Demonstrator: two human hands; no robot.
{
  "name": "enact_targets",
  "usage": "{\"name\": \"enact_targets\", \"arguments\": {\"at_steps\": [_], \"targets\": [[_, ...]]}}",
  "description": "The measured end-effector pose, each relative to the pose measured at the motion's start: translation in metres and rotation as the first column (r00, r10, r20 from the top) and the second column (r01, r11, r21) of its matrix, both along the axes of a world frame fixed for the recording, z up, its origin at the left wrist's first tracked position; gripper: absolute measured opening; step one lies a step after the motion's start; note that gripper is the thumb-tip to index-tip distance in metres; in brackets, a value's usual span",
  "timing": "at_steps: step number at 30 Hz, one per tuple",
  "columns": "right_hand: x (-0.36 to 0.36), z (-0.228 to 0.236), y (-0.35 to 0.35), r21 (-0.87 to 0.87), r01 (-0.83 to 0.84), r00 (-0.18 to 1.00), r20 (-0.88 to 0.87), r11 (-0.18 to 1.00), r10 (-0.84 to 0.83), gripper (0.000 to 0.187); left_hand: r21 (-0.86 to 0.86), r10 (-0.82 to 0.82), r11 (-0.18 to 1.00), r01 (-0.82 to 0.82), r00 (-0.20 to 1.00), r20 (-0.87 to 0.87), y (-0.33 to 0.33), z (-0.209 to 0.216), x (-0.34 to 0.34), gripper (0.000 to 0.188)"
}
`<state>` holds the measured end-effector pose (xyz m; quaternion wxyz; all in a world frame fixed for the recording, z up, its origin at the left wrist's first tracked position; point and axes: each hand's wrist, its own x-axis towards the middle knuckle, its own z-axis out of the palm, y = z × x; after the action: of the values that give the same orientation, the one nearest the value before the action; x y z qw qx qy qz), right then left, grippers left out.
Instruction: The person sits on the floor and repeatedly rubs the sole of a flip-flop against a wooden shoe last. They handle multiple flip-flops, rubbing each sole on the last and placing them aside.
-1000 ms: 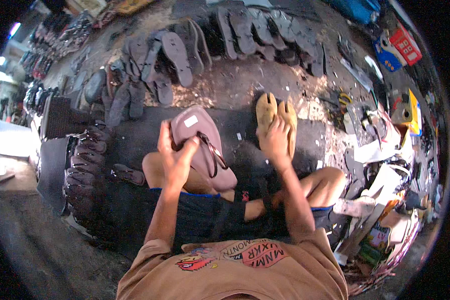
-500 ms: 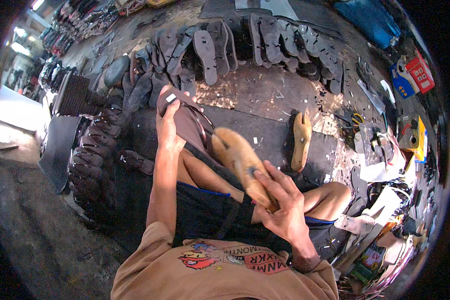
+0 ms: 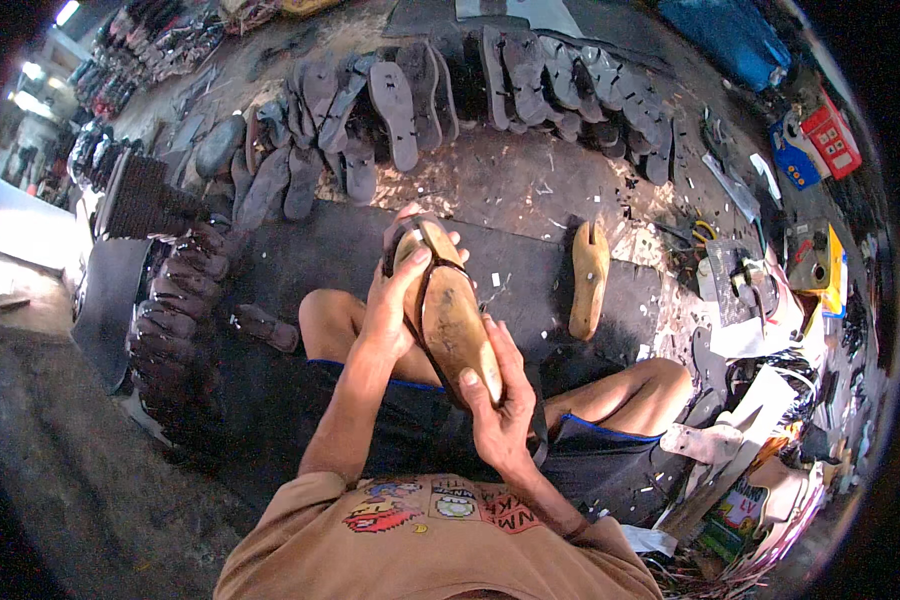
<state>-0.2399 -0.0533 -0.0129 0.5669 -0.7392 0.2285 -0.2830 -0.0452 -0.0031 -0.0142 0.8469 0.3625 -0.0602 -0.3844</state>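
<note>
**Last sitting under the sandal's strap**

Half a second ago the right hand [image 3: 502, 403] was carrying the last [image 3: 457, 325] apart from the sandal [image 3: 431, 350]; now the last is lying along it, the strap [image 3: 448, 264] crossing near the slotted toe, so both hands are apparently working one joined piece. They are holding it above the mat [image 3: 540, 290]: the left hand [image 3: 388, 310] is wrapping the toe end, the right is clasping the heel end. The last is showing yellow-brown wood with dark smudges; the sandal is mostly hiding beneath. Another last [image 3: 589, 285] is resting on the mat.
</note>
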Motion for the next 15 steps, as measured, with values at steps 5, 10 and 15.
{"name": "enact_targets", "arguments": {"at_steps": [5,10,15], "targets": [[0.000,-0.007,-0.015,0.140,-0.074,0.997,-0.004,0.987,0.076,0.058,0.195,0.114,0.972,-0.127,0.991,0.076,0.015,-0.033,-0.032,0.064],[-0.005,-0.009,0.001,-0.066,-0.146,0.982,-0.134,0.987,0.136,0.047,0.435,-0.026,0.888,0.151,0.960,-0.278,0.048,-0.025,-0.075,0.057],[-0.013,-0.047,-0.035,0.302,-0.159,0.934,-0.263,0.940,0.242,0.042,0.161,-0.108,0.972,0.173,0.931,-0.348,0.058,-0.004,-0.082,0.058]]}}
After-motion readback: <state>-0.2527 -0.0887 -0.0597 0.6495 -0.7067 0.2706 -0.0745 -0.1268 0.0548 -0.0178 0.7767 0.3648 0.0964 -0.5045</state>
